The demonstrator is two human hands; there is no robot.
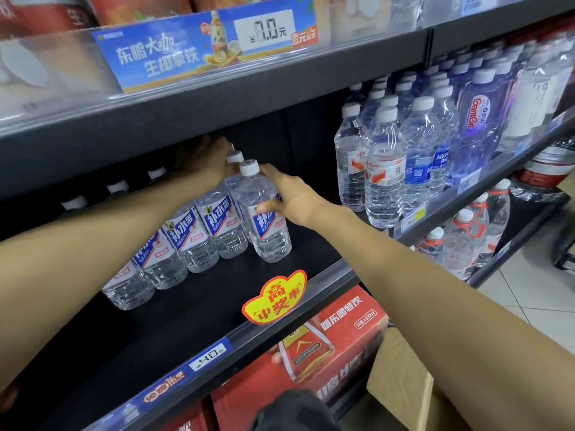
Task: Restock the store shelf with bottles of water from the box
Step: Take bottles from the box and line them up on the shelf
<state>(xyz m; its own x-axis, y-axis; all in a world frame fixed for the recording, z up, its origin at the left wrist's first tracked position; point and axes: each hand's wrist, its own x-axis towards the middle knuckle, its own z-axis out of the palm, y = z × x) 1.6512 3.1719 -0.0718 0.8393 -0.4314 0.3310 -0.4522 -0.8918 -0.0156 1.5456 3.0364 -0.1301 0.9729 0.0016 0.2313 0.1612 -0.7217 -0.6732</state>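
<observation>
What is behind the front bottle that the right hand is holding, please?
Behind the front bottle stands a second bottle, gripped by the left hand; only its cap and shoulder show. Further back is dark shelf.

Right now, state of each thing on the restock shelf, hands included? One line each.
left hand: closed on the neck of the rear bottle
right hand: gripping the front bottle, upright, on the shelf
row of labelled bottles: upright, capped, front of shelf bare
cardboard box: flap open, contents hidden
price tag: reads 4.0
</observation>
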